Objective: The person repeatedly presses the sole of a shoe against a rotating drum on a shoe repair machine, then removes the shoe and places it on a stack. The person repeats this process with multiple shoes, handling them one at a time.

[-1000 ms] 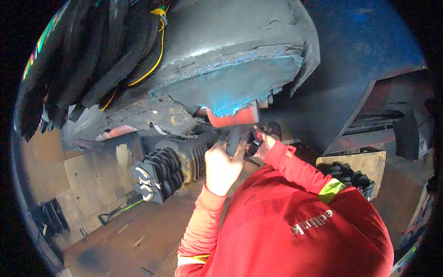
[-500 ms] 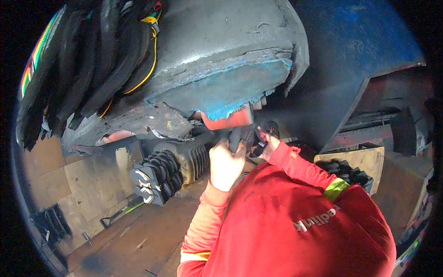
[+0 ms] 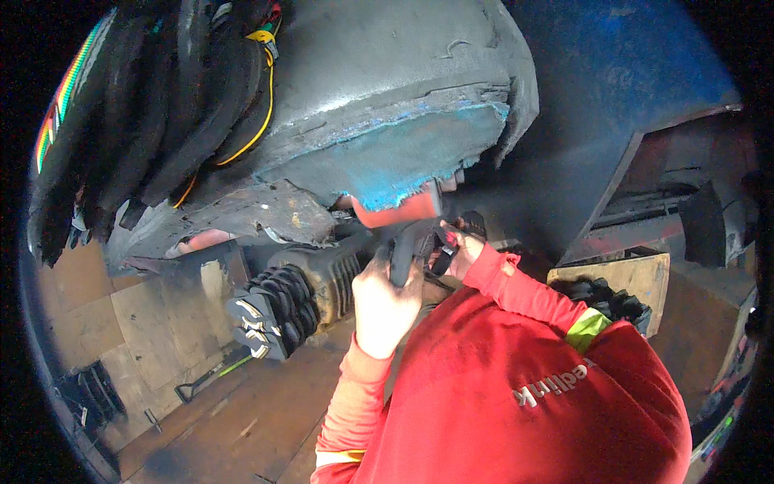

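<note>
Looking at how things compare with a second back, not much has shifted: the big grey, blue-edged vehicle underbody [image 3: 387, 105] fills the top of the view as before, and the camera has only drifted slightly, so the wooden plank floor [image 3: 201, 419] shows a bit more along its lower-left edge. The ribbed black rubber boot [image 3: 278, 310] on the axle part sits where it was, just left of my hands and above the floor. A green-handled tool [image 3: 211, 375] lies on the planks near the left side, untouched.

My left hand [image 3: 385, 302] has crept up a little and is wrapped tight round a dark tool handle [image 3: 403, 254], which points up at the red bracket [image 3: 395, 214] under the body. My right hand [image 3: 461, 246] is closed round something dark just beside it; I can't tell exactly what. My read: both hands have stayed on the same fitting, so the work there is still ongoing.
</note>
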Tool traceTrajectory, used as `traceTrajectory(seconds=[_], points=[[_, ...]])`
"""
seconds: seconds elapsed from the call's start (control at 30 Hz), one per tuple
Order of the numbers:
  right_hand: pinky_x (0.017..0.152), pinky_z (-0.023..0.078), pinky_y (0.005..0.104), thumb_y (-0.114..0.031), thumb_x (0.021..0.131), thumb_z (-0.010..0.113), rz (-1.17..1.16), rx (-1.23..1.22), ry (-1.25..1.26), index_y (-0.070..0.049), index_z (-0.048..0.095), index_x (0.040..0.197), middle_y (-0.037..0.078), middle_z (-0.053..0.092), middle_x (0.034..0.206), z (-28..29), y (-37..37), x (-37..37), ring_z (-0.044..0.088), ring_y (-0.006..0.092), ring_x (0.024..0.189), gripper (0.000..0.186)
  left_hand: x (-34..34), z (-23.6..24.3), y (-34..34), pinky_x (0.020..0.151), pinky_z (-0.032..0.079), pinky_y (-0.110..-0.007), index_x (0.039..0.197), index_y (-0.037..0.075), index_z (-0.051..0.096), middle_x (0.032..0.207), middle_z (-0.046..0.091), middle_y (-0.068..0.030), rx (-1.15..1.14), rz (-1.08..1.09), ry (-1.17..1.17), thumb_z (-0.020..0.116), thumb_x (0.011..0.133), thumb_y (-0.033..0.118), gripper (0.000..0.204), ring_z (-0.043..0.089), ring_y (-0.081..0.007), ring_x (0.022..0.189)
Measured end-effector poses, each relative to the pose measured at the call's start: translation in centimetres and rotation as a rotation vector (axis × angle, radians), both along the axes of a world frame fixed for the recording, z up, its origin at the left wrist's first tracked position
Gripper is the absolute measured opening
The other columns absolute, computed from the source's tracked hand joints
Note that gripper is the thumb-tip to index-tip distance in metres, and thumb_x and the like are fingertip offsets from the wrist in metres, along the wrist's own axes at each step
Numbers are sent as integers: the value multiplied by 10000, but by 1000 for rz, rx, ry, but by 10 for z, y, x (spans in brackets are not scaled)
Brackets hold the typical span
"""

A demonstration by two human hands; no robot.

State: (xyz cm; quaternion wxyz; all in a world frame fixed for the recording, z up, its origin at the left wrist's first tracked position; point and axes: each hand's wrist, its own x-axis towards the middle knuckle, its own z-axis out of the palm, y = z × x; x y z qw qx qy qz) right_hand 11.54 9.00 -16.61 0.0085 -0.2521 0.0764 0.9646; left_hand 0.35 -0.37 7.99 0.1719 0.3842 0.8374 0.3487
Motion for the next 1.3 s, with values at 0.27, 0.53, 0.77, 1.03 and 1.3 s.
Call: traceTrajectory(seconds=[0.27, 0.53, 0.77, 1.03, 1.3], points=[[904, 525, 567, -353, 858, 751, 4, 64, 59, -319, 548, 1376, 16, 524, 1380, -1, 0, 11, 578, 384, 1057, 558, -2, -2, 0, 614, 529, -413, 920, -59, 638, 769, 650, -257, 0, 40, -138, 668, 824, 56, 153, 693, -398, 709], [920, 518, 579, -402, 890, 708, 45, 85, 56, -294, 550, 1367, 27, 544, 1354, -12, -3, 7, 581, 355, 1078, 514, -1, 4, 0, 647, 536, -410, 1015, -53, 637, 824, 660, -262, -53, -5, -59, 662, 833, 63, 217, 687, -418, 764], [833, 546, 554, -467, 876, 710, -31, 85, -91, -277, 567, 1351, 10, 581, 1257, 14, 0, 14, 579, 296, 967, 531, -3, -14, 9, 470, 499, -309, 878, -92, 675, 670, 687, -144, -11, 46, -115, 708, 870, 114, 209, 659, -171, 506], [893, 531, 583, -451, 862, 736, 36, 75, 38, -278, 534, 1390, 36, 542, 1325, 13, -10, 6, 570, 347, 1090, 590, -3, 16, -14, 625, 528, -386, 984, -53, 637, 784, 654, -229, -98, 64, -142, 662, 831, 53, 187, 677, -353, 674], [903, 530, 577, -420, 841, 769, -3, 46, 53, -275, 514, 1413, 43, 549, 1354, -30, -10, 3, 594, 349, 1055, 643, -9, 0, -6, 571, 509, -389, 942, -44, 640, 734, 650, -197, -28, 47, -150, 674, 837, 60, 151, 659, -320, 628]])
